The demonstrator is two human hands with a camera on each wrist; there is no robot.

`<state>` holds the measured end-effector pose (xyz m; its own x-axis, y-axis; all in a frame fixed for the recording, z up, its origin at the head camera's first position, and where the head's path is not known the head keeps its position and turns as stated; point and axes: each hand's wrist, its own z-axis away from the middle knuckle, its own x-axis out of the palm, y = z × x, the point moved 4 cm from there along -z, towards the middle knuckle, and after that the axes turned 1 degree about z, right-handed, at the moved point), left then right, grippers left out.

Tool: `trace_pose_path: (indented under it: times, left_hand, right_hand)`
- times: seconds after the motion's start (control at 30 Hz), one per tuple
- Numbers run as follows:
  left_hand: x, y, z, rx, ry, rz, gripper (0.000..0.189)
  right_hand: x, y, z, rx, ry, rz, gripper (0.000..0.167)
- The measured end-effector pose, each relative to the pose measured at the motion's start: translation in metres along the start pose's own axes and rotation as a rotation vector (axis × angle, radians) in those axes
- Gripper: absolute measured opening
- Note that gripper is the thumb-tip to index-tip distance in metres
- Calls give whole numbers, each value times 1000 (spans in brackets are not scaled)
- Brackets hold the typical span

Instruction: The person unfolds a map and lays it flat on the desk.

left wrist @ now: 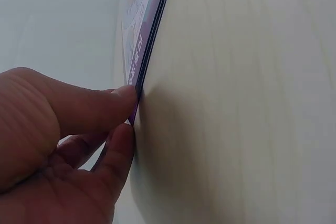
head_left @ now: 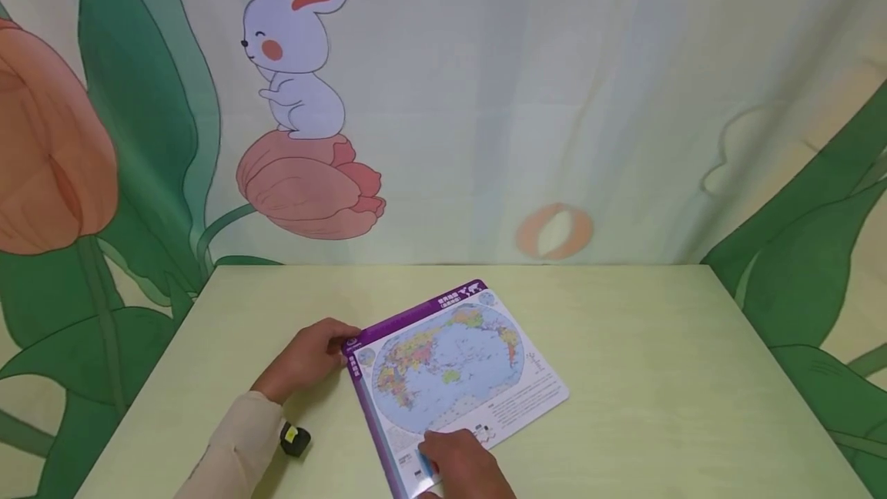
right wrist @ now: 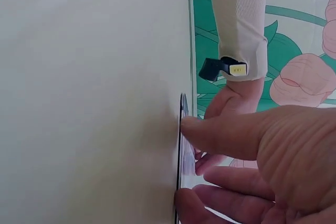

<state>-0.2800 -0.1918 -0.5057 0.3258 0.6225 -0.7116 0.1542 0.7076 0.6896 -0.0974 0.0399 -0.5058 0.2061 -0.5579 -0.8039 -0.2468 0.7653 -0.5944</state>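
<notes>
A world map board [head_left: 450,376] with a purple border lies tilted on the pale table, its map side up. My left hand [head_left: 312,356] pinches its upper left corner; in the left wrist view the thumb [left wrist: 123,98] and fingertips meet at the thin layered edge. At the lower left part of the board my right hand [head_left: 467,464] holds the near edge and covers some of the print. The right wrist view shows the board [right wrist: 181,145] edge-on, with the right thumb [right wrist: 220,135] and a fingertip touching it.
A black device [head_left: 296,439] with a yellow label is strapped at the left wrist, by the light sleeve [head_left: 239,437]. Behind the table [head_left: 658,376] hangs a cloth backdrop [head_left: 443,98] printed with a rabbit, tulips and leaves.
</notes>
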Motion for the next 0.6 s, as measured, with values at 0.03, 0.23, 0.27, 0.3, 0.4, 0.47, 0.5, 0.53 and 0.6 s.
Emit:
trace_pose_path:
  times: [0.03, 0.23, 0.27, 0.3, 0.4, 0.47, 0.5, 0.53, 0.6]
  left_hand:
    - [1, 0, -1, 2, -2, -5, 45]
    - [0, 0, -6, 10, -14, -40, 48]
    - [0, 0, -7, 12, -15, -45, 48]
    - [0, 0, -7, 16, -15, -49, 48]
    - [1, 1, -9, 38, -20, -69, 46]
    - [1, 1, -10, 50, -24, -80, 45]
    - [2, 1, -10, 51, -27, -86, 45]
    - [2, 1, -10, 53, -29, -92, 45]
    - [3, 1, -9, 54, -34, -105, 45]
  right_hand:
    - [0, -1, 0, -11, 12, 22, 26]
    - [1, -3, -4, -11, 23, 39, 32]
    - [0, -2, -3, -3, 25, 42, 34]
    - [0, -2, -3, -3, 29, 51, 36]
    - [-1, -2, -2, 35, 23, 60, 39]
    - [-1, -1, -1, 59, 14, 64, 41]
    - [-1, -1, -1, 66, 9, 71, 42]
    - [-1, -1, -1, 73, 4, 74, 42]
    - [-1, -2, -1, 82, 0, 84, 42]
